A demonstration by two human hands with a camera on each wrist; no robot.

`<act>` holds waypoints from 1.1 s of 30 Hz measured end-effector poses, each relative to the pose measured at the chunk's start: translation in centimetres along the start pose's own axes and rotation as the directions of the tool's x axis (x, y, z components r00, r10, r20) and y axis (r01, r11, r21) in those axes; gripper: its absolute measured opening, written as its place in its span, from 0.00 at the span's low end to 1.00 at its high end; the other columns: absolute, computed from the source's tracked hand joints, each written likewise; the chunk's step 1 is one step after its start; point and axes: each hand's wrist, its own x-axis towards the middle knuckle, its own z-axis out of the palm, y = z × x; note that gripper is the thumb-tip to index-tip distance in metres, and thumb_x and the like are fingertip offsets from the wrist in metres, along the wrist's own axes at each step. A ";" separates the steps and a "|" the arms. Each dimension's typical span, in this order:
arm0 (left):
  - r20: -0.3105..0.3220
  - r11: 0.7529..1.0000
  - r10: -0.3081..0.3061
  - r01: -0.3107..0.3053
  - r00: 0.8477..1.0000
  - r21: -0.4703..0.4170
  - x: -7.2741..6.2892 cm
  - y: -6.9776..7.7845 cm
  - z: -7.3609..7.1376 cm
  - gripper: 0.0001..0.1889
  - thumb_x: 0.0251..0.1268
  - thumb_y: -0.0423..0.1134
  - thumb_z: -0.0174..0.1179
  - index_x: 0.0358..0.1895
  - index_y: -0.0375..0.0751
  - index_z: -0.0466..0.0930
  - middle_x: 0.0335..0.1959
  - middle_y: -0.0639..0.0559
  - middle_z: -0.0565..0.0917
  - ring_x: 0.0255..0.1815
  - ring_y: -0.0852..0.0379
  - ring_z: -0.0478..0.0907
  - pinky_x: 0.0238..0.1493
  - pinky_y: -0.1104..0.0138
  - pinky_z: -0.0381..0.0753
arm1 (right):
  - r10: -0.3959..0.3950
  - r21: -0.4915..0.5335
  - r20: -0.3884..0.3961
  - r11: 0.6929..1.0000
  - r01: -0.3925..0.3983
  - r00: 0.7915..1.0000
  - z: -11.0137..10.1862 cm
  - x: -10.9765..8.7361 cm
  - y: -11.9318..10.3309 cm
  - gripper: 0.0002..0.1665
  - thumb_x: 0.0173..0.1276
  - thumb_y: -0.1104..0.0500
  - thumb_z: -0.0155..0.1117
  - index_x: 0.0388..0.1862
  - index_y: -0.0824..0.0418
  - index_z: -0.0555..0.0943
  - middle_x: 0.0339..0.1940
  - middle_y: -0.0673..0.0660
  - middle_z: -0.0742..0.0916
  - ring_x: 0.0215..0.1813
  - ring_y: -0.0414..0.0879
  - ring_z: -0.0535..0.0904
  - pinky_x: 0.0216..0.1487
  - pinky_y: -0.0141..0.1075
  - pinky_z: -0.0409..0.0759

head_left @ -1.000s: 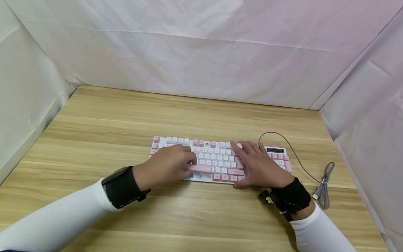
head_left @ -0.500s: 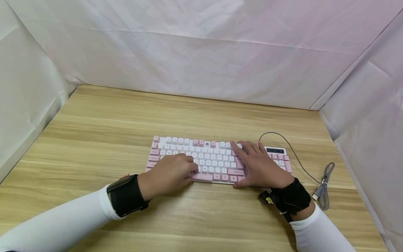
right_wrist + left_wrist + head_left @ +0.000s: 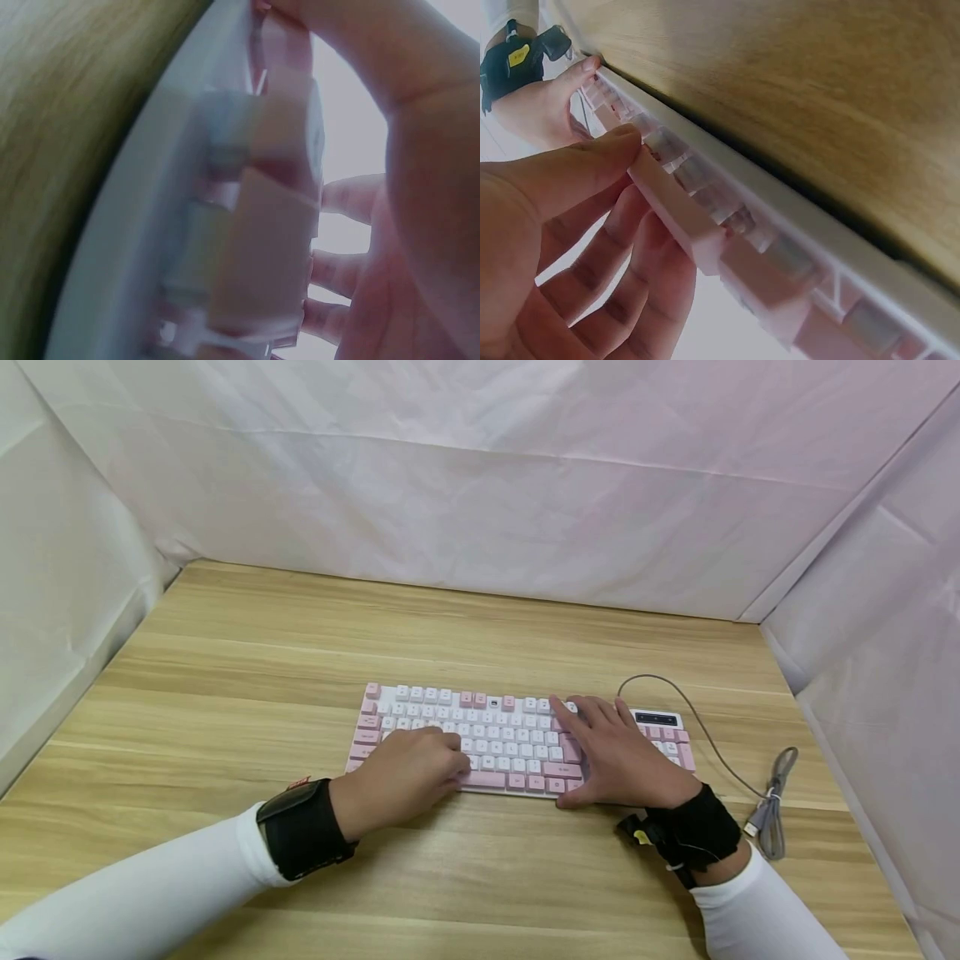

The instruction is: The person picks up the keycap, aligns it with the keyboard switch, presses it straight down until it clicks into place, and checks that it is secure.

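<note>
A pink and white keyboard (image 3: 495, 732) lies on the wooden table. My left hand (image 3: 411, 772) is at its front edge, pinching the long pink spacebar keycap (image 3: 676, 206) between thumb and fingers. In the left wrist view the keycap sits in the front row, in line with the neighbouring pink keys. My right hand (image 3: 626, 760) spans the keyboard's right part. Its thumb (image 3: 352, 45) is at the front edge, and its fingertips (image 3: 576, 701) reach the back row. The keys beneath both hands are hidden.
A grey cable (image 3: 701, 727) runs from the keyboard's back to a tied bundle (image 3: 772, 806) with a USB plug on the right. One spot in the top row shows a dark bare switch (image 3: 493, 702). White cloth walls (image 3: 480, 485) enclose the table (image 3: 450, 877) behind and at both sides.
My left hand has moved down toward the front edge, and the spacebar keycap has gone from tilted above its bare switches to lying in the front row. The right hand has stayed still.
</note>
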 end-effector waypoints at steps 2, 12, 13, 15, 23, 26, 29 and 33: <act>-0.011 1.000 0.012 -0.012 1.000 0.004 0.0 0.1 0.0 0.04 0.65 0.39 0.67 0.31 0.51 0.87 0.27 0.59 0.82 0.27 0.63 0.76 0.29 0.68 0.78 | 0.008 0.006 0.008 1.000 -0.008 1.000 -0.1 0.0 0.0 0.79 0.39 0.27 0.79 0.83 0.54 0.49 0.77 0.64 0.64 0.78 0.61 0.57 0.74 0.69 0.48; -0.064 0.988 0.087 -0.078 0.994 0.131 0.1 0.2 0.4 0.10 0.59 0.31 0.67 0.26 0.55 0.86 0.20 0.60 0.75 0.21 0.62 0.70 0.19 0.71 0.66 | -0.007 -0.006 -0.011 1.000 0.007 1.000 -0.2 0.0 0.0 0.79 0.40 0.28 0.80 0.83 0.55 0.49 0.77 0.64 0.65 0.78 0.61 0.58 0.73 0.69 0.49; -0.064 0.987 0.091 -0.082 0.994 0.137 0.1 0.2 0.5 0.11 0.58 0.30 0.66 0.26 0.54 0.86 0.19 0.60 0.74 0.21 0.63 0.69 0.19 0.71 0.65 | -0.006 -0.004 -0.010 1.000 0.006 1.000 -0.2 0.0 0.0 0.79 0.40 0.28 0.80 0.83 0.55 0.49 0.77 0.64 0.65 0.77 0.62 0.58 0.73 0.70 0.49; -0.047 0.988 0.088 -0.081 0.995 0.131 0.1 0.2 0.7 0.12 0.58 0.28 0.65 0.27 0.54 0.87 0.19 0.60 0.73 0.20 0.63 0.67 0.18 0.71 0.63 | -0.001 0.000 -0.007 1.000 0.001 1.000 -0.2 0.0 0.0 0.79 0.39 0.28 0.80 0.83 0.55 0.49 0.77 0.65 0.65 0.77 0.62 0.58 0.73 0.70 0.49; -0.049 0.984 0.097 -0.088 0.994 0.154 -0.6 0.2 1.2 0.14 0.54 0.26 0.65 0.32 0.55 0.88 0.20 0.60 0.72 0.18 0.65 0.62 0.16 0.71 0.63 | 0.008 0.009 -0.005 1.000 -0.008 1.000 -0.1 -0.1 -0.3 0.80 0.38 0.27 0.80 0.83 0.55 0.49 0.77 0.64 0.65 0.78 0.61 0.58 0.74 0.69 0.49; -0.053 0.986 0.090 -0.081 0.995 0.147 -0.5 0.2 1.2 0.14 0.55 0.27 0.66 0.31 0.56 0.89 0.19 0.60 0.72 0.18 0.65 0.61 0.17 0.71 0.60 | 0.016 0.009 0.000 1.000 -0.016 1.000 0.0 -0.1 -0.3 0.80 0.38 0.27 0.80 0.83 0.54 0.48 0.77 0.63 0.65 0.78 0.60 0.57 0.75 0.68 0.48; -0.042 0.986 0.083 -0.076 0.996 0.150 -0.4 0.2 1.1 0.14 0.56 0.27 0.65 0.31 0.57 0.89 0.19 0.60 0.72 0.18 0.65 0.60 0.17 0.71 0.58 | 0.020 0.010 0.002 1.000 -0.020 1.000 0.1 -0.2 -0.2 0.81 0.38 0.27 0.80 0.83 0.54 0.48 0.77 0.63 0.65 0.78 0.59 0.57 0.75 0.68 0.47; -0.044 0.984 0.081 -0.073 0.996 0.161 -0.3 0.3 0.9 0.14 0.55 0.28 0.65 0.29 0.57 0.89 0.19 0.60 0.72 0.18 0.66 0.61 0.16 0.71 0.58 | 0.014 0.004 -0.007 1.000 -0.014 1.000 0.0 -0.1 -0.2 0.80 0.38 0.26 0.79 0.83 0.55 0.49 0.77 0.63 0.65 0.78 0.59 0.57 0.75 0.67 0.47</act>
